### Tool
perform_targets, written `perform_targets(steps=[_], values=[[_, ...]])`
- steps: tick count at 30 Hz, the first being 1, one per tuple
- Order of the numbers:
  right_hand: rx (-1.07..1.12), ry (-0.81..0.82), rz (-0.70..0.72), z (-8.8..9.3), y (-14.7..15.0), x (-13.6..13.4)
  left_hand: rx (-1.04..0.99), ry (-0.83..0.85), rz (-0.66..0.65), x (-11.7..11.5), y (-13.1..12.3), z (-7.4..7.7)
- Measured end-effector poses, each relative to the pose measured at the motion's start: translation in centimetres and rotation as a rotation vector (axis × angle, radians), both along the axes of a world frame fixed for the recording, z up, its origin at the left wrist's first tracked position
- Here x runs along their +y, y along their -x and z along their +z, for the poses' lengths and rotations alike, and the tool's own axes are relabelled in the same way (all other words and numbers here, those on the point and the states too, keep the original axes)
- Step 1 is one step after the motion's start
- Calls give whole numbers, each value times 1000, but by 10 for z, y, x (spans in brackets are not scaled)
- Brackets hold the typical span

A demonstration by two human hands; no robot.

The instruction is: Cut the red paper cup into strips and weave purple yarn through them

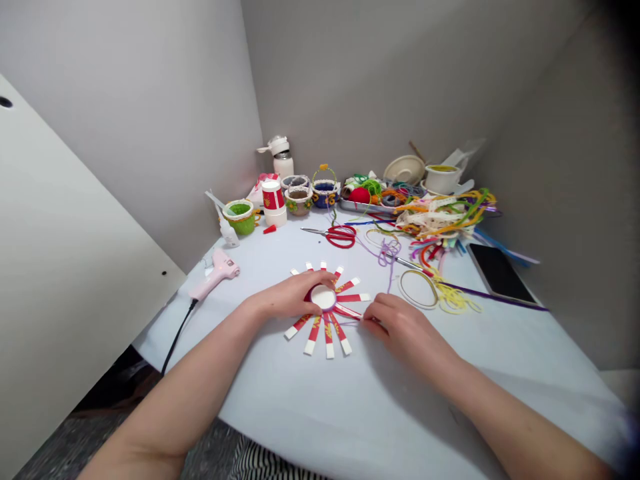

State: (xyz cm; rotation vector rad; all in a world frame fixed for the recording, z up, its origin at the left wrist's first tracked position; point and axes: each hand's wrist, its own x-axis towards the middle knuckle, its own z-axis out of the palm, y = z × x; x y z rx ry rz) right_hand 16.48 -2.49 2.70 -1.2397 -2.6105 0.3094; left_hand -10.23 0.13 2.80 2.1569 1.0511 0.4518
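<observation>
A paper cup (323, 298) cut into red-and-white strips lies splayed out like a sun, its round white base facing up. Purple yarn rings the edge of that base. My left hand (293, 295) grips the base from the left, thumb and fingers around its rim. Close to the tip of one strip on the right, my right hand (397, 325) is closed in a pinch. Purple yarn (349, 323) runs from the cup to these fingers, and its loose tangle (390, 252) lies beyond the hand. The fingertips partly hide whether the strip is pinched too.
Red-handled scissors (341, 236) lie behind the cup. A pink glue gun (216, 275) rests at left, its cord over the table edge. Small woven baskets (299, 201) and a tray of yarn (367, 207) stand at the back. Rightward are a tape roll (419, 289) and a phone (501, 272).
</observation>
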Motion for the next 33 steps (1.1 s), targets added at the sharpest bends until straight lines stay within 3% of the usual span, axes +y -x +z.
perform_targets(steps=[7,12,18,21,33], values=[[70,174,-38,9,1,8,-12,5,-13,0,0,0],[85,232,-62,-1,6,30,-4,5,-4,0,-1,1],[206,19,-154,-29,17,59,4,-3,-13,-1,-4,6],[227,1,-170,-38,18,61,14,-3,-9,-3,-5,8],[235,25,-177,-36,20,58,1,-135,48,-4,-6,-6]])
